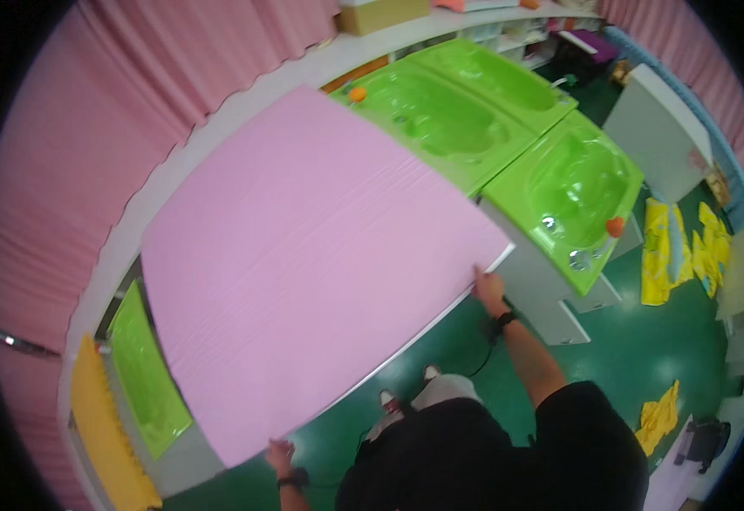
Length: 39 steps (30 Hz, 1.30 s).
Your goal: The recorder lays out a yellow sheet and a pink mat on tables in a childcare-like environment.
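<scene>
Down at the near edge, the left hand pinches the near-left corner of a big pink sheet, fingers curled over its edge. Over to the right, the right hand grips the sheet's near-right corner the same way — both hands closed on it, a dark band on each wrist. The sheet lies spread flat across a white table, covering nearly all of it; only a thin strip of the table's rim shows along the near side.

Containers next: to the left of the sheet, a green tub sits partly under its edge, with a yellow ribbed mat beside it. I can't make out anything inside that tub. Beyond the sheet, three more green tubs stand close together — the nearest at the right corner, two behind it. All look empty, though an orange knob sits on the rim of the nearest.

Room to move: green floor opens to the right, with yellow cloths lying on it. Pink curtains close off the far left side.
</scene>
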Available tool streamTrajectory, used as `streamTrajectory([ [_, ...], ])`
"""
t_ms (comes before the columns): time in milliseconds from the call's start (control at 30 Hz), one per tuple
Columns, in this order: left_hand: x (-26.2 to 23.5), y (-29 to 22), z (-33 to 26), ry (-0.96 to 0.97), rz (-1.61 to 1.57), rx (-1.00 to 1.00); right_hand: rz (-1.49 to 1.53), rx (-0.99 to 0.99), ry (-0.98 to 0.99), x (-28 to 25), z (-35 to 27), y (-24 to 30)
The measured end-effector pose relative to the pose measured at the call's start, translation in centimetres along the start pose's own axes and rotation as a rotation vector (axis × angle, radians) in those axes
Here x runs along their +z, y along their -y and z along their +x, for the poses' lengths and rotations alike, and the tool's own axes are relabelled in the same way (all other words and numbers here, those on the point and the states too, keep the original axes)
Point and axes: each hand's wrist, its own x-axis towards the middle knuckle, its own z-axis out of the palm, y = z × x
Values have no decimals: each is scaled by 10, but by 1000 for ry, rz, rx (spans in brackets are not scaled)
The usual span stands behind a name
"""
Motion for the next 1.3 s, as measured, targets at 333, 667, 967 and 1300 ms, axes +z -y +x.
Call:
streamTrajectory([
  [333,4,72,-61,532,427,-204,61,97,237,-49,-106,-110],
  [667,-12,89,16,664,630,-304,-1049,-347,585,-75,-218,-293],
  [967,158,96,48,1452,2070,921,459,520,-71,-160,-344,-228],
  [1300,369,99,-162,1339,1125,461,688,626,-78,-201,-412,-382],
])
